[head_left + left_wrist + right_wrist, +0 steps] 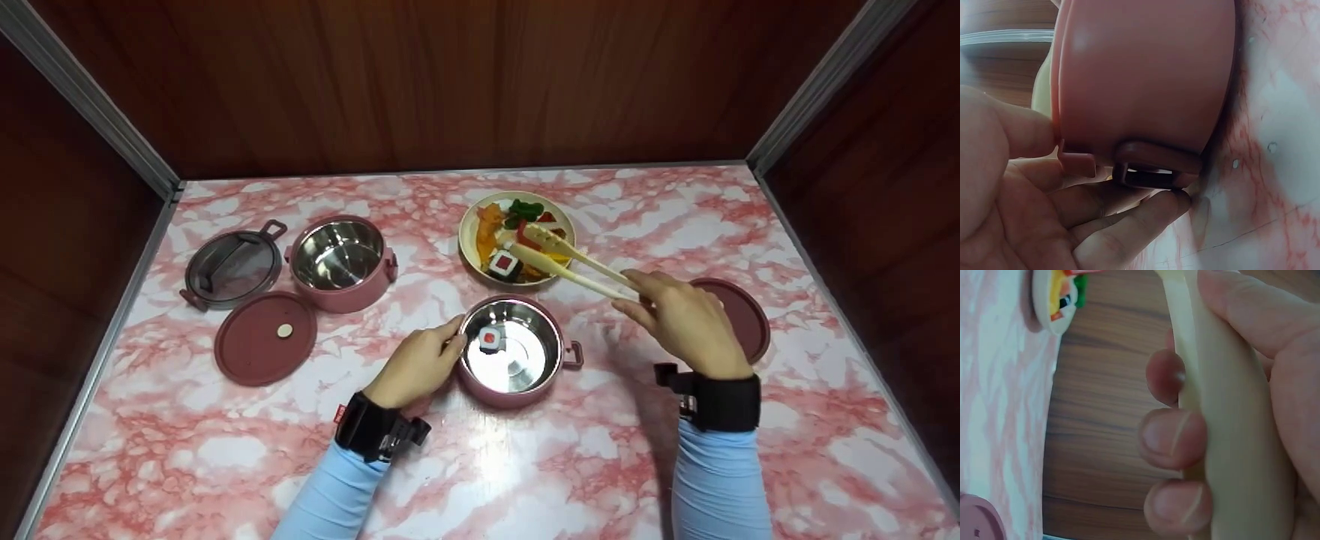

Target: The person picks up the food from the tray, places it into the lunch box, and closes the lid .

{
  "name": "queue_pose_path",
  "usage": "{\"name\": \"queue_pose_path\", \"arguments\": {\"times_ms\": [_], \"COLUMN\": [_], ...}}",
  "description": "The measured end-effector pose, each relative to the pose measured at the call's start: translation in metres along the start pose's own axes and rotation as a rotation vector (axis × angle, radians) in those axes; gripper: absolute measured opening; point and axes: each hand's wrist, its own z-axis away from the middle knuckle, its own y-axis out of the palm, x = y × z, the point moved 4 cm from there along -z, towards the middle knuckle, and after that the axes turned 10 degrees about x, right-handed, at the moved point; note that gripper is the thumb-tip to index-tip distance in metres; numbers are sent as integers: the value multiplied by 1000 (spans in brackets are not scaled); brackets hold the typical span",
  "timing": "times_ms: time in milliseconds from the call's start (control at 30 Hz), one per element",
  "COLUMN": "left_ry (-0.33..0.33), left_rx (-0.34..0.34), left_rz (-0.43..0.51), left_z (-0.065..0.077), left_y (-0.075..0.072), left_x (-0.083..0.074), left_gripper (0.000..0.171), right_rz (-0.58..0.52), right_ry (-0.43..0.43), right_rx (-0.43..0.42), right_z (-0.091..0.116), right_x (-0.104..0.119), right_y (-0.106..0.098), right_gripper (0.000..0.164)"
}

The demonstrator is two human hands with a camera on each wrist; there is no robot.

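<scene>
My left hand holds the near pink pot at its left side. In the left wrist view the thumb presses by the rim and fingers lie around the side handle. Inside that pot is one sushi roll piece with a red centre. My right hand grips cream-coloured tongs, fingers curled round them in the right wrist view. The tongs' tips reach over a cream plate of toy food. A red piece shows between the tips; whether it is pinched I cannot tell.
A second pink pot stands at the left, with a clear handled lid and a dark red round lid beside it. Another dark red lid lies beyond my right hand. Another sushi roll sits on the plate. Wood-grain walls enclose the table.
</scene>
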Motion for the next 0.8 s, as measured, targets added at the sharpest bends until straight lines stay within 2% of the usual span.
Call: {"name": "queue_pose_path", "arguments": {"times_ms": [200,333,800], "left_ry": [-9,-11,-32], "left_rx": [5,3,17], "left_rz": [3,0,5], "left_z": [0,0,0], "left_y": [0,1,1], "left_x": [0,0,2], "left_gripper": [47,47,48], "right_rz": [12,18,62], "right_ry": [-24,-7,26], "right_rx": [49,69,40], "right_z": [-6,-9,-12], "right_x": [3,4,4], "right_y": [11,15,19], "right_gripper": [37,40,49]}}
